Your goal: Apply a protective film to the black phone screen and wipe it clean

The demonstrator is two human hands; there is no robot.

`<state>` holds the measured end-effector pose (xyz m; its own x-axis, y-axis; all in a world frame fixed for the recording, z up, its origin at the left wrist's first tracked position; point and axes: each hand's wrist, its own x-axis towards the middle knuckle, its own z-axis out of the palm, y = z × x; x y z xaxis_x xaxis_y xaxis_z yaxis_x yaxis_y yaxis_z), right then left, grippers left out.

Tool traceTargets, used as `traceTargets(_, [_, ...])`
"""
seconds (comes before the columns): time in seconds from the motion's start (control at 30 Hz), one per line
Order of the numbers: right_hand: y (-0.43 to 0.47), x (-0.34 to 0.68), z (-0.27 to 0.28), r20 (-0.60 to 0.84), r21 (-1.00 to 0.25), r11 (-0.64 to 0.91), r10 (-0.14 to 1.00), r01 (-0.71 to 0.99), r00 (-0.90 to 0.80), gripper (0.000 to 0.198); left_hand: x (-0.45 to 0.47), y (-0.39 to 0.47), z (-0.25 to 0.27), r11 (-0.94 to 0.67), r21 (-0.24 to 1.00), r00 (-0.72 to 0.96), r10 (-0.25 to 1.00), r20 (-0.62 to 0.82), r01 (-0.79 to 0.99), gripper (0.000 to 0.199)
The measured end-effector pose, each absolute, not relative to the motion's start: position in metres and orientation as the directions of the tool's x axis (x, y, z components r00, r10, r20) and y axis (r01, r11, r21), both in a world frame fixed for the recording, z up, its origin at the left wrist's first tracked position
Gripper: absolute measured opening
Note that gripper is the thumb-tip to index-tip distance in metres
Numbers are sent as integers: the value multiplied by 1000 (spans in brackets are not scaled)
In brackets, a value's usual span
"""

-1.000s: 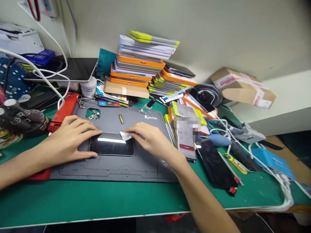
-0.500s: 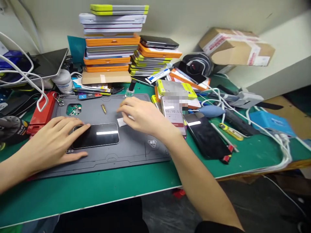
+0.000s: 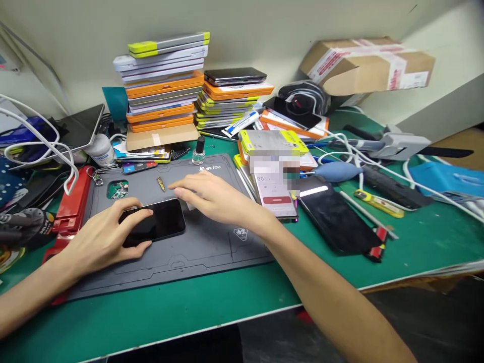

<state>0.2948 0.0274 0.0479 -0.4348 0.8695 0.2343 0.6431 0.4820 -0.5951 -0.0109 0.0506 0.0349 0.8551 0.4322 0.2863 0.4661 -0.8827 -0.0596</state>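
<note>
A black smartphone lies screen up on a grey work mat. My left hand grips its left end, with the thumb along the lower edge and fingers over the upper part. Palm down, my right hand is over the mat just beyond the phone's right end, its fingers stretched out and nothing visible in them. Partly hidden under that hand is a small white slip. Close to the right fingertips lies a small brass-coloured pointed piece.
Behind the mat stand a small glass bottle with a black cap and stacked flat boxes. A lit phone, a dark screen panel, a blue air blower and white cables lie to the right. A red tool is left.
My left thumb has drawn in to the phone's lower edge. My right hand has shifted left, closer to the phone and the brass-coloured piece. The camera view has tilted slightly.
</note>
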Motion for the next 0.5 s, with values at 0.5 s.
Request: traceTargets(0.5, [3, 263, 52, 223, -962, 260, 925, 84, -309, 26, -18, 40, 30, -862, 104, 759, 489, 430, 496, 66])
